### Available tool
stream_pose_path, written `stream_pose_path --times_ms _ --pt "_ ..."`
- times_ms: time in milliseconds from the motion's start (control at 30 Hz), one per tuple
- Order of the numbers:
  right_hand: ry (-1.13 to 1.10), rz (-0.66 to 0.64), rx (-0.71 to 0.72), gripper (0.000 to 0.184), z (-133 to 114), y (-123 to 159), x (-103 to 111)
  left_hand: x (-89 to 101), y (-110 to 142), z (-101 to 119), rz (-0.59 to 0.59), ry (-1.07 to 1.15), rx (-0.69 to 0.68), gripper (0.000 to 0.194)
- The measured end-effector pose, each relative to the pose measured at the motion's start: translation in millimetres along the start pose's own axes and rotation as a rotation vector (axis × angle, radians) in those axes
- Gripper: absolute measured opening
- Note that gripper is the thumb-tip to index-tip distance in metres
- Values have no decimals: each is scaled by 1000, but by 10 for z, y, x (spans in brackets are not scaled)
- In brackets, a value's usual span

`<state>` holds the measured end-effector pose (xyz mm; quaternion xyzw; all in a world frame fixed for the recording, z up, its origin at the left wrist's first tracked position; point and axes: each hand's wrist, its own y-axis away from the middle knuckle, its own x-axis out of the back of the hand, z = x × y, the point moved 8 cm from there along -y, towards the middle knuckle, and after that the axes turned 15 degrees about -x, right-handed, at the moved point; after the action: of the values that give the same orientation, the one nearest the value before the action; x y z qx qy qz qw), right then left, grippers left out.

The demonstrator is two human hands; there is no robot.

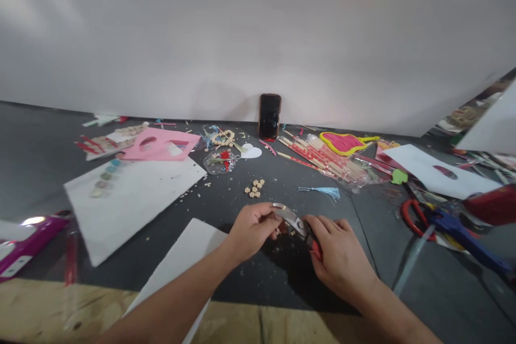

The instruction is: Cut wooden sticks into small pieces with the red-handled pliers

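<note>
My right hand (336,250) is wrapped round the red and black handles of a pair of hand shears (296,221). Their curved metal jaws point left, toward my left hand (252,230). That hand is closed in a pinch at the jaw tips; what sits between its fingers is too small and covered to name. Small beige bits (293,233) show below the jaws, between the two hands. Just beyond my hands, several beige flower-shaped pieces (255,188) lie in a cluster on the dark table (226,201).
A phone (270,115) leans on the white panel (226,37) behind. To the right lie a blue tassel (328,192), wrapped sticks (322,158), a pink and yellow shape (342,143) and blue-handled tool (463,236). White sheets (129,199), pink paper (161,144) and a purple glue gun (34,244) occupy the left.
</note>
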<state>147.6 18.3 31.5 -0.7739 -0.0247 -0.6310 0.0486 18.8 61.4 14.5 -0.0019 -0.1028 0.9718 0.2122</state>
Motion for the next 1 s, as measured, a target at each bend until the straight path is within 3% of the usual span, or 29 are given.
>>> stream_pose_path --times_ms 100,300,600,1000 --pt "7 21 1 43 3 -13 -4 54 -15 36 47 -64 -27 19" --pt "20 21 32 55 1 1 10 10 -5 -1 -37 -14 -1 16" --pt "-46 -34 56 51 11 -11 5 -10 20 -69 -115 25 45 18" --pt "5 -12 19 41 -8 24 39 -63 21 -11 -73 106 39 22"
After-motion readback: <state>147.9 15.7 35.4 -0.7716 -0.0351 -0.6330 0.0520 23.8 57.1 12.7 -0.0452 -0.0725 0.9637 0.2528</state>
